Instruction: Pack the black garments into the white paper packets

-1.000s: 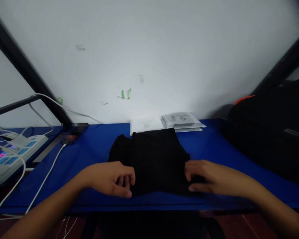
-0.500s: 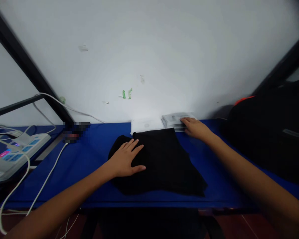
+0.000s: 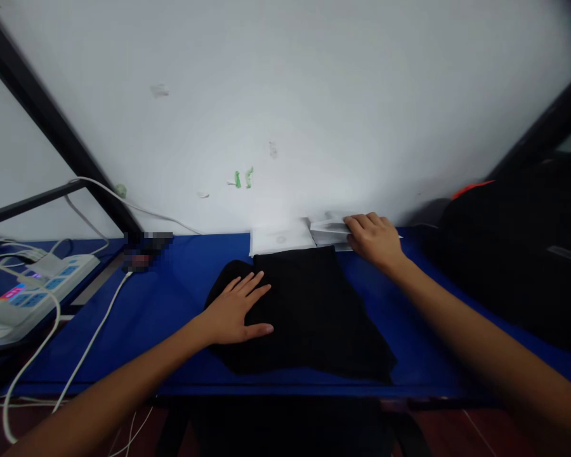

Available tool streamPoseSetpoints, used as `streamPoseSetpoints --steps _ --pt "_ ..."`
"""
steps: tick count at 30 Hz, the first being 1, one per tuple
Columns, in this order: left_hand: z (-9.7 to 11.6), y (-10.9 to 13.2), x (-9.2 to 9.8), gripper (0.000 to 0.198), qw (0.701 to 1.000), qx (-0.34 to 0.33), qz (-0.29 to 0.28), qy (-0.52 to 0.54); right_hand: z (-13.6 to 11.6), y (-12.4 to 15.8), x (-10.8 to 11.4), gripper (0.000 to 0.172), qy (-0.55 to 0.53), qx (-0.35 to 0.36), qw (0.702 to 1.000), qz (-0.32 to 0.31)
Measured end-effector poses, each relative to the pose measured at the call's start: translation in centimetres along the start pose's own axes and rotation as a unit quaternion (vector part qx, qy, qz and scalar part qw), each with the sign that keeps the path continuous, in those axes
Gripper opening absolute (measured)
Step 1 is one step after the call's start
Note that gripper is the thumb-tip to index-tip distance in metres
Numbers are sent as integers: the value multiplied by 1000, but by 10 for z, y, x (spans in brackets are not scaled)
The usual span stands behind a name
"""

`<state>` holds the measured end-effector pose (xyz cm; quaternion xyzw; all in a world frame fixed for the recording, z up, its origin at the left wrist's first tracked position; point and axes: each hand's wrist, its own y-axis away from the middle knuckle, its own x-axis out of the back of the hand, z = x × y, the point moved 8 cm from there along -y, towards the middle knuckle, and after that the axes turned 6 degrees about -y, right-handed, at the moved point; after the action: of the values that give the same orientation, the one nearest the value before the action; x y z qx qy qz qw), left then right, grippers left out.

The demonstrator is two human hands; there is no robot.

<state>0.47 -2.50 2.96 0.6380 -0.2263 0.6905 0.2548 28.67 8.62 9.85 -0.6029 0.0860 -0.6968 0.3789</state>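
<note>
A black cloth item, perhaps a folded garment, lies on the blue table. My left hand rests flat on its left part, fingers spread. Behind the cloth, by the wall, my right hand grips the edge of a thin white packet, which looks like paper or plastic. This packet is tilted up off a grey-white one under it. To their left, a flat white sheet or packet lies against the cloth's back edge. My right fingertips are partly hidden behind the raised packet.
A white power strip with several cables stands at the left. A blurred-out dark object with a white cable lies near the frame post. A big black item with an orange edge fills the right side. The wall bounds the table's back.
My right hand has closed on the top white packet and raised its edge from the pile. My left hand stays on the black cloth, almost unmoved.
</note>
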Motion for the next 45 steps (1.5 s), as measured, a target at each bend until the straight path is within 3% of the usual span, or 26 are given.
streamPoseSetpoints --steps 3,5,8,11,14,17,20,23,28,31,34,40,45 --pt "-3 -3 1 87 1000 -1 -8 2 -43 4 42 33 0 79 994 72" --pt "-3 -5 4 86 1000 -7 0 1 -74 10 60 33 -12 127 988 85" --pt "-6 -6 12 85 998 0 55 3 -115 23 67 34 -42 183 981 51" --pt "-12 -6 21 78 992 28 127 1 -139 38 58 34 -76 225 971 -7" --pt "-16 -7 18 69 989 40 136 -32 -137 53 48 40 -121 235 963 -52" --pt "-18 -6 17 65 988 44 133 -60 -115 67 42 46 -145 216 963 -70" --pt "-9 -4 27 62 983 31 168 -67 -90 78 41 36 -129 195 971 -58" --pt "18 -7 40 57 977 -25 201 -62 -82 82 47 20 -117 195 974 -21" --pt "76 -12 62 32 945 -143 275 -102 -104 77 85 8 -161 226 956 94" --pt "98 -13 70 18 917 -192 321 -139 -118 77 103 4 -220 245 935 130" --pt "104 -10 75 21 895 -212 356 -167 -119 81 107 5 -276 247 920 127" --pt "101 -9 78 15 905 -183 357 -139 -108 89 102 17 -356 226 901 104" --pt "124 -2 80 10 879 -243 391 -126 -125 82 120 15 -350 247 894 132"
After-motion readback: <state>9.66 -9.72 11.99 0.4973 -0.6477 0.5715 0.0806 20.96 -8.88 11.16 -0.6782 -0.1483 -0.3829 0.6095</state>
